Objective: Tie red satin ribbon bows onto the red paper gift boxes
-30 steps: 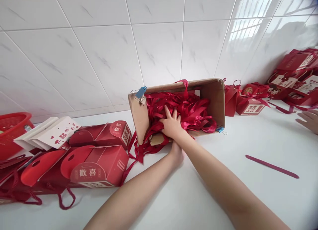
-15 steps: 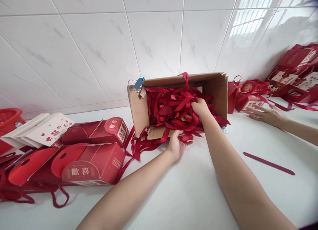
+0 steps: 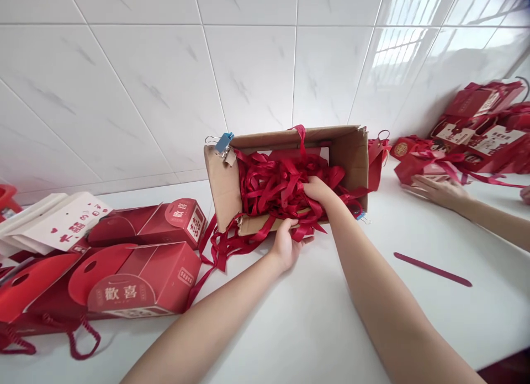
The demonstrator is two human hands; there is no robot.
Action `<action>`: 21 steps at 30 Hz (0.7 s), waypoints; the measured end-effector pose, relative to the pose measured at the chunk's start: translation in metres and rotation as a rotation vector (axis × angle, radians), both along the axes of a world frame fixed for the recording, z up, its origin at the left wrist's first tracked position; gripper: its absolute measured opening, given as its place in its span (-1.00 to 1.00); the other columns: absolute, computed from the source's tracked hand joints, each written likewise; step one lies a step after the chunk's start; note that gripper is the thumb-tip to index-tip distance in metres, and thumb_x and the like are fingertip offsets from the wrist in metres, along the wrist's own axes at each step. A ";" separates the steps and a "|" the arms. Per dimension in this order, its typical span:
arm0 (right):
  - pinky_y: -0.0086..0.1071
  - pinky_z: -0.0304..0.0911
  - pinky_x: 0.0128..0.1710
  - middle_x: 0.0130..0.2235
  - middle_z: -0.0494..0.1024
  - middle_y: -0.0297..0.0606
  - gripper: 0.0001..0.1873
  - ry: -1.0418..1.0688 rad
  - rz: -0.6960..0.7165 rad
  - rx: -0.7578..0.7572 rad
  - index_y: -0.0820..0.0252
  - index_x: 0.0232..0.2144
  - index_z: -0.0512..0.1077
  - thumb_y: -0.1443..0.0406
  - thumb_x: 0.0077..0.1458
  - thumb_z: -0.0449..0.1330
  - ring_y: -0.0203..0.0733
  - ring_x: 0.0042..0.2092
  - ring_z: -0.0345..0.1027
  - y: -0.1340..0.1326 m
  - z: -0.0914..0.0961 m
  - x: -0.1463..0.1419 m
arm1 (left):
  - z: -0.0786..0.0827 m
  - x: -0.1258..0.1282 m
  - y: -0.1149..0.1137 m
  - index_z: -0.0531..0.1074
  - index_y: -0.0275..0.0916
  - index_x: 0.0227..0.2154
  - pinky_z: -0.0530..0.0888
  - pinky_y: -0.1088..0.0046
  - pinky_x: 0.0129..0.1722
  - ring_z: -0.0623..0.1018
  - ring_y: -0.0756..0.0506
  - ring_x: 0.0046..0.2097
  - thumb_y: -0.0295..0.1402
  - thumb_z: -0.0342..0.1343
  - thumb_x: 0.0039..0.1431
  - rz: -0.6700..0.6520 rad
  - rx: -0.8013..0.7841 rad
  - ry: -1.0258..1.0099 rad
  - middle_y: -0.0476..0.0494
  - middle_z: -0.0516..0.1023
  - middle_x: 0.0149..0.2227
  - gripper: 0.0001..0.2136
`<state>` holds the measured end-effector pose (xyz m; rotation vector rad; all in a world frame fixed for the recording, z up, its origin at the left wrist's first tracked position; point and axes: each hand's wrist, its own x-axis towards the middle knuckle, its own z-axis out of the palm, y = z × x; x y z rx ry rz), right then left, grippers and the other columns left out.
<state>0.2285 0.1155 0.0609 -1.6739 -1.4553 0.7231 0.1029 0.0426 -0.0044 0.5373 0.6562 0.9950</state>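
At centre frame, the right hand (image 3: 318, 189) is clutching tangled ribbons (image 3: 269, 182) with curled fingers while the left hand (image 3: 285, 245) is gripping the box (image 3: 223, 190) lip; freeing one strand probably calls for gentle teasing.

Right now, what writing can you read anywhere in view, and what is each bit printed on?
"歡喜": arched label on the front red box.
"歡喜": round flap of the rear red box, small.
"囍": end label of the rear red box.
"囍的日子", with an unclear character before it: white box.
Small square label on the front red box's side: too small to read.
Labels on the far-right red boxes: blurred.
Cardboard box: no print visible.
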 end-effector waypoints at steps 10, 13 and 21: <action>-0.17 0.32 -0.14 -0.19 0.58 -0.04 -0.65 -0.293 -0.289 0.034 0.26 -0.18 0.51 0.30 -0.10 0.26 0.05 -0.13 0.44 -0.035 0.046 0.039 | 0.003 -0.001 -0.002 0.46 -0.31 -0.41 0.41 0.29 -0.27 0.51 -0.10 -0.37 -0.40 0.01 0.03 0.006 -0.021 -0.001 -0.14 0.57 -0.40 -0.85; -0.20 0.32 -0.11 -0.19 0.58 -0.10 -0.72 -0.275 -0.283 0.282 0.24 -0.19 0.50 0.32 -0.01 0.19 -0.05 -0.16 0.45 -0.050 0.062 0.025 | 0.004 0.000 -0.003 0.46 -0.31 -0.42 0.41 0.28 -0.26 0.51 -0.09 -0.38 -0.41 0.00 0.04 0.013 -0.029 -0.004 -0.13 0.56 -0.42 -0.86; -0.38 0.32 -0.10 -0.19 0.59 -0.28 -0.76 -0.284 0.457 0.391 0.14 -0.20 0.51 0.36 0.11 0.10 -0.21 -0.16 0.45 -0.049 0.051 -0.040 | 0.005 0.000 -0.004 0.46 -0.31 -0.40 0.39 0.30 -0.28 0.51 -0.12 -0.36 -0.41 0.00 0.03 0.022 -0.005 0.002 -0.15 0.57 -0.43 -0.84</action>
